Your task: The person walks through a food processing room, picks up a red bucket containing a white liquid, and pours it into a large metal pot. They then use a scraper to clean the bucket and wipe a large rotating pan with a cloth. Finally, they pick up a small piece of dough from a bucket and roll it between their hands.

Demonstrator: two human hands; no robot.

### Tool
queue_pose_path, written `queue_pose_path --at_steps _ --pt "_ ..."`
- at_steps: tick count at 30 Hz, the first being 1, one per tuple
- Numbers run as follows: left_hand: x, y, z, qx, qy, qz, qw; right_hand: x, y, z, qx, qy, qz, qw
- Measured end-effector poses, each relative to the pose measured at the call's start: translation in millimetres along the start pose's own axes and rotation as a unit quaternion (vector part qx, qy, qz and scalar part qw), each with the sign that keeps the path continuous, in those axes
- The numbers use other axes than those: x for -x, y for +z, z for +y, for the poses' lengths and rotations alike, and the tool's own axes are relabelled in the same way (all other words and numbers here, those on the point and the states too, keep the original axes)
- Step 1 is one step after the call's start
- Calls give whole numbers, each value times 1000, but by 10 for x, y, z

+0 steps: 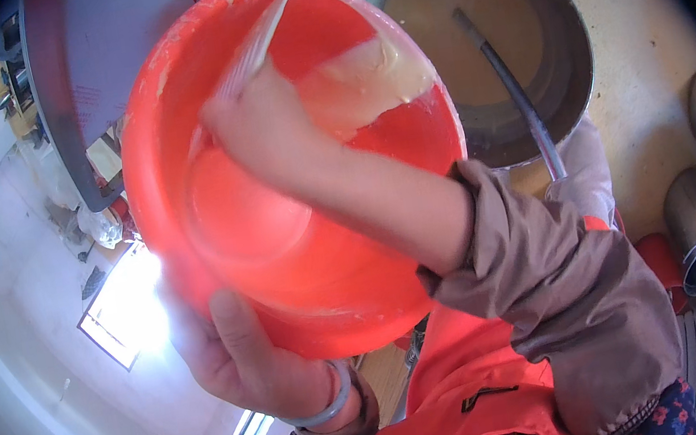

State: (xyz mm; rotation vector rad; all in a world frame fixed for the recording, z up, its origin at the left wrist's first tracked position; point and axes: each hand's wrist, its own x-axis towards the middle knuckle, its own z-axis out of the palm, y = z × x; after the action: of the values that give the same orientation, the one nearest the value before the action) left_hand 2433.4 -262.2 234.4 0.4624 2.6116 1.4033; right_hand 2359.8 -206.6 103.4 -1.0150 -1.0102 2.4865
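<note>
Left hand (248,358) clamps the near rim of the red bowl (221,209), tilted with its mouth toward the camera. Right hand (261,118) is inside, fist closed on a pale scraper (263,37); its long axis runs from the fist up-right to the far rim. Batter patch (372,79) sits just right of the fist. Metal basin (553,25) with hose (507,77) lies far right, beyond the bowl.

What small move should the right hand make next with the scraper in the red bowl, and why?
Probably sweep the scraper across to the pale batter patch on the red bowl wall: the right hand holds the scraper beside it, and the left hand holds the bowl tilted.
</note>
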Motion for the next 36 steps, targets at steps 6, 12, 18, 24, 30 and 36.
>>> queue_pose_path --at_steps 6,12,18,24,30,36 --pt "28 22 39 -38 22 5 999 -310 -405 255 -20 199 128 971" --pt "15 -20 -45 -73 1 48 996 319 -620 823 66 117 -183 974" --pt "7 -35 -227 -114 30 89 989 461 -600 968 196 39 -564 801" --pt "22 -89 -215 -117 46 99 987 492 308 1115 61 24 -446 893" --pt "167 -45 -386 -115 40 129 984 313 1123 1541 19 30 -220 975" --pt "165 -71 -315 -158 59 100 981 -690 1046 1637 609 27 -158 777"
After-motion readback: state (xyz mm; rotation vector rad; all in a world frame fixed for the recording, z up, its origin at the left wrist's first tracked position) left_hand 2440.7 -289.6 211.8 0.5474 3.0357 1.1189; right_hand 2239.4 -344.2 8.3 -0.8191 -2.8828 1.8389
